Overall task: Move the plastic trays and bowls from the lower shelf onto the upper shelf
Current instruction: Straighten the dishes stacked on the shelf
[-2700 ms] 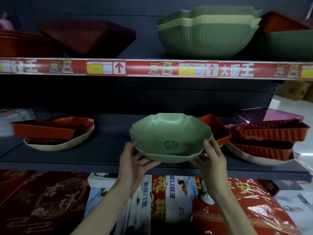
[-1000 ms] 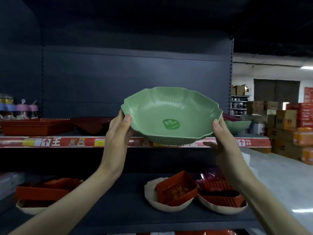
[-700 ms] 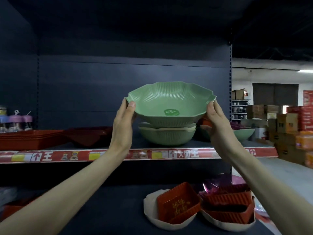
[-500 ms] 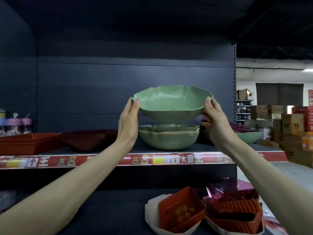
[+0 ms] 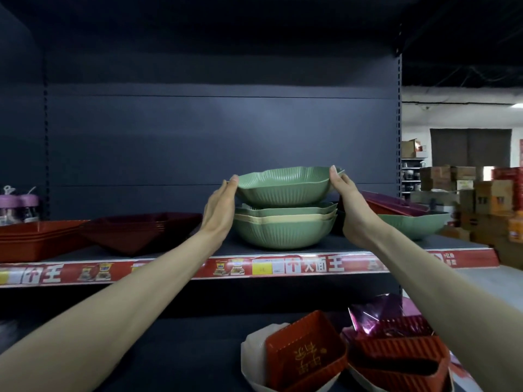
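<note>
At the centre of the frame, a green bowl (image 5: pixel 283 188) is carried between both hands over a stack of bowls (image 5: pixel 283 227) standing on the upper shelf (image 5: pixel 169 271). The left hand (image 5: pixel 220 210) lies flat against the bowl's left side with straight fingers reaching up to the rim. The right hand (image 5: pixel 349 205) presses the opposite side in the same way, one fingertip showing at the rim. Whether either thumb hooks under the bowl I cannot tell. The bowl's base sits at the mouth of the top bowl of the stack; whether it already touches cannot be made out, and its rim stands well above the nested ones, slightly higher on the right.

The step in hand looks like the placing of this bowl: it is lined up over the stack but not yet seated. The next move probably calls for lowering it level so the scalloped edges match those below, then easing both palms outward without dragging the stack toward the shelf edge.

At the lower right of the frame, on the lower shelf (image 5: pixel 184 349), a red tray (image 5: pixel 305 355) lies tilted in a cream bowl (image 5: pixel 250 352), beside more ribbed red trays (image 5: pixel 402 360) under a purple tray (image 5: pixel 373 312); these appear to be left to move. On the upper shelf, at the left of the frame, sit flat red trays (image 5: pixel 28 236) and dark red bowls (image 5: pixel 135 230).
</note>
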The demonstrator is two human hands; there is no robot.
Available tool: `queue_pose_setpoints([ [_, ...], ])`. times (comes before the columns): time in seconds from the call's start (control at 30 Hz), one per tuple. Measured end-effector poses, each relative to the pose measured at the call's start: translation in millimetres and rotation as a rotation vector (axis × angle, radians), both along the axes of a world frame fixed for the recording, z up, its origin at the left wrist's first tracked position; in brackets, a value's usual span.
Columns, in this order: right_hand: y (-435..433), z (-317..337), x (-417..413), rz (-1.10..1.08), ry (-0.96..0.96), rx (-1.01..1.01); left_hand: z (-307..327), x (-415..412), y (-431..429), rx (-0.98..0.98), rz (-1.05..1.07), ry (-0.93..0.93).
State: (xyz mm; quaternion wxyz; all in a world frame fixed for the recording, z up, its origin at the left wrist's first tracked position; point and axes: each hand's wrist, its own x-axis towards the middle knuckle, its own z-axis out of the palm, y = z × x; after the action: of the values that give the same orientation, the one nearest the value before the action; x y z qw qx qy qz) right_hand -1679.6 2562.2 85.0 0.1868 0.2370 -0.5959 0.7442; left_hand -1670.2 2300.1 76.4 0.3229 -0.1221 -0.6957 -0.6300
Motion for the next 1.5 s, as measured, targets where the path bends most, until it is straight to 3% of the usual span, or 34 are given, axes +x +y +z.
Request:
queue_pose_setpoints([
  [0.3, -2.2, -18.4, -3.1, 0.019, -0.072, 0.084, -19.4, -24.5, -5.4, 0.055, 0.032, -0.085],
  [0.53, -0.2, -31.9, -15.2, 0.056, -0.084, 0.041, -29.0, -21.2, 4.9, 0.028, 0.102, -0.103],
  [1.07, -5.4, -40.4, -14.4, -0.074, -0.026, 0.049, -36.1, -8.7, 15.9, -0.073, 0.114, -0.092],
  [1.5, -7.1, -41.1, -4.8, -0.138, -0.048, 0.182, -36.3, -3.9, 20.7, -0.138, 0.11, -0.147],
])
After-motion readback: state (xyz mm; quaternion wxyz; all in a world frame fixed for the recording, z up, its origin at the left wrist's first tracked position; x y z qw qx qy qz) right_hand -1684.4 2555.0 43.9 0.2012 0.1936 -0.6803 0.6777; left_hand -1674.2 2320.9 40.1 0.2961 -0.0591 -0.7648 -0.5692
